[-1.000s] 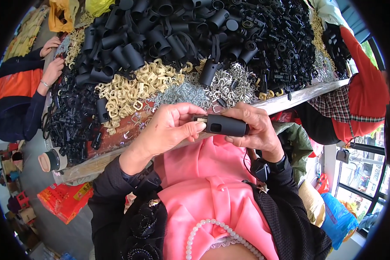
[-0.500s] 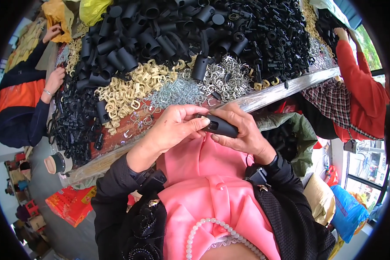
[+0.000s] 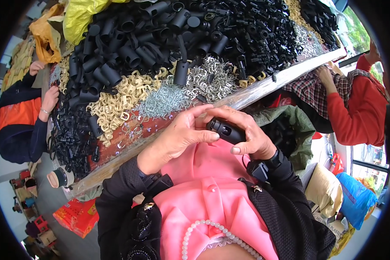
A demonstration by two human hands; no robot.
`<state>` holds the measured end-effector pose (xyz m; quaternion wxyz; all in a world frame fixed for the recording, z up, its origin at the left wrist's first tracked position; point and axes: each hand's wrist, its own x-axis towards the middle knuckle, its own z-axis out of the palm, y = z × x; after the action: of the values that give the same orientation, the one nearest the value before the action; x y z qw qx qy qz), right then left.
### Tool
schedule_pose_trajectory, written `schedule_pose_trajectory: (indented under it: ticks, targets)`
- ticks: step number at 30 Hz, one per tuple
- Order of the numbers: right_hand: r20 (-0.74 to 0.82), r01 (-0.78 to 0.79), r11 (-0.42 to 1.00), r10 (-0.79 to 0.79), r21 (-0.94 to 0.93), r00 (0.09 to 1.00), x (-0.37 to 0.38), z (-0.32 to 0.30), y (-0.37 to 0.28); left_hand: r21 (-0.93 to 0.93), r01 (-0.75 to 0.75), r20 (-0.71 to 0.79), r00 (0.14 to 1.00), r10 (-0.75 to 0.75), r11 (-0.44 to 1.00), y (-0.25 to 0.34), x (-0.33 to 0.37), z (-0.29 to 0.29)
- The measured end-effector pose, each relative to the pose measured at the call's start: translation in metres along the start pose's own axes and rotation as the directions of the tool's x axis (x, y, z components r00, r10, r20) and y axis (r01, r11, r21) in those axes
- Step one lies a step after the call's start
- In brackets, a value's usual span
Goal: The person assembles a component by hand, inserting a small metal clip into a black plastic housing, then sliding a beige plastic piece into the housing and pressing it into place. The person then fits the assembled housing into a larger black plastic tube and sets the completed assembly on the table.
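Note:
A short black plastic cylinder [image 3: 226, 131] with an oval slot in its side lies slanted between my hands, in front of my pink top. My right hand [image 3: 251, 132] holds it, fingers over the far side and thumb at the near end. My left hand [image 3: 177, 136] is around its left end, thumb and fingers apart, with the thumb tip at the cylinder's lower edge. The left fingers behind the cylinder are partly hidden. Beyond my hands, the table bears gold-coloured buckles [image 3: 112, 102], small silvery pins [image 3: 162, 102] and curved metal hooks [image 3: 212, 78].
Black tubes [image 3: 130, 54] and smaller black parts [image 3: 255, 41] are heaped on the table. A pale wooden edge [image 3: 286, 76] borders it. A green sack [image 3: 301, 130] with black parts stands at right. Two co-workers sit around: one in orange [image 3: 19, 110], one in red [image 3: 359, 112].
My left thumb has come off the cylinder's slotted side, and the left grip has loosened. The view has shifted slightly. The red-sleeved co-worker's arm has drawn back from the table.

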<state>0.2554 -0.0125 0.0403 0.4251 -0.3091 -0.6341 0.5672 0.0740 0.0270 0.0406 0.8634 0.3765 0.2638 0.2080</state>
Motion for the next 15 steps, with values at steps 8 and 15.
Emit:
schedule_pose_trajectory:
  ticks: [8, 15]
  targets:
    - [-0.091, 0.052, 0.997, -0.047, 0.058, 0.995, -0.010, -0.001, 0.011, -0.051, 0.004, -0.011, 1.000, -0.005, 0.999, -0.009, 0.001, 0.006]
    - [-0.231, 0.063, 0.986, -0.027, 0.153, 0.973, -0.017, 0.001, 0.014, -0.050, 0.019, -0.034, 0.999, -0.021, 0.999, -0.014, 0.006, 0.013]
